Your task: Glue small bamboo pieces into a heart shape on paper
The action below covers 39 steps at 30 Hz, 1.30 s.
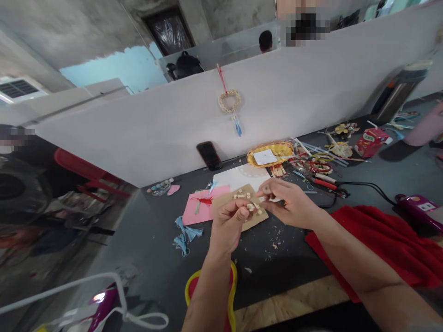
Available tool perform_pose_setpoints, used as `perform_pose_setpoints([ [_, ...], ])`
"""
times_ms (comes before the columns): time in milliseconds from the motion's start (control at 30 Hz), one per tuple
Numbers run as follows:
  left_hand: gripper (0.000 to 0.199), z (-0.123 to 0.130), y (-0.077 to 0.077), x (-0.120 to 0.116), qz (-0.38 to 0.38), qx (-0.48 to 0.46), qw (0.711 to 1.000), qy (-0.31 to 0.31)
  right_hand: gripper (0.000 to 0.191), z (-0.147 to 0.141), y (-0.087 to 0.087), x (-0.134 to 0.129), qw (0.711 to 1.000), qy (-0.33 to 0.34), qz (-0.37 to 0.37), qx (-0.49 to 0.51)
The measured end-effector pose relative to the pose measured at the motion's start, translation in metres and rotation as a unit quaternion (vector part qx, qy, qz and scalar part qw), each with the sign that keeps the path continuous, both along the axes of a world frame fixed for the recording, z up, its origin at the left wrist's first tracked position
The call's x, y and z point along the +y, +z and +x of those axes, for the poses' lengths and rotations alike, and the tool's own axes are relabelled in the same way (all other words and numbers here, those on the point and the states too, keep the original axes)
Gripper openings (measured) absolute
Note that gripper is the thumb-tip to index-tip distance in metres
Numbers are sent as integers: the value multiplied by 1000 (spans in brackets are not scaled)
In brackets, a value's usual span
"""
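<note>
My left hand pinches a small cream flower-shaped piece between thumb and fingertips. Just to its right, my right hand has thumb and fingers brought together close to that piece; what they hold, if anything, is too small to make out. Beneath both hands lies a brown cardboard piece with several similar cream pieces on it. Pink paper and a white sheet sit under and behind the cardboard. Blue tassels rest on the dark table left of my left hand.
A heart-shaped ornament hangs on the white partition, above a phone. Behind my right hand are a yellow basket, tools with red handles and a drink carton. Red cloth lies right; a purple device stands beyond it.
</note>
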<state>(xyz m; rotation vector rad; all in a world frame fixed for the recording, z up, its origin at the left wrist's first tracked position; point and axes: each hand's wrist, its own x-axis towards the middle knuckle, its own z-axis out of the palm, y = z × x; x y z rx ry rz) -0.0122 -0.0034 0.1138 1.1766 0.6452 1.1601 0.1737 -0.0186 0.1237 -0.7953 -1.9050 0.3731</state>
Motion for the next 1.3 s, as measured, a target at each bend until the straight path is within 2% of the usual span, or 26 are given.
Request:
perform_pose_setpoints([
  [133, 32, -3, -3, 1, -11, 24, 999, -21, 29, -4, -1, 1, 999, 50, 18, 14],
  [300, 30, -2, -6, 0, -35, 27, 999, -8, 16, -12, -3, -1, 998, 30, 36, 45],
  [400, 31, 0, -5, -1, -54, 15, 998, 11, 11, -14, -5, -2, 998, 2, 52, 47],
  [500, 27, 2, -3, -2, -64, 8, 998, 17, 9, -14, -6, -2, 998, 1, 50, 45],
  [700, 27, -1, -1, -1, -53, 5, 999, 3, 26, -10, -3, -4, 994, 87, -25, 58],
  [833, 25, -3, -4, -1, -7, 17, 1000, 13, 16, -11, 0, -5, 988, 102, -60, 103],
  [1067, 16, -2, -5, -5, 55, 27, 998, -9, 9, -15, -1, -6, 973, 135, -92, 162],
  [1200, 13, 0, -1, -7, 42, 3, 999, -22, 10, -15, -2, -4, 961, 161, -117, 190],
  [1300, 23, 2, 2, -7, -14, -16, 999, -31, 19, -13, -3, -2, 951, 190, -130, 205],
])
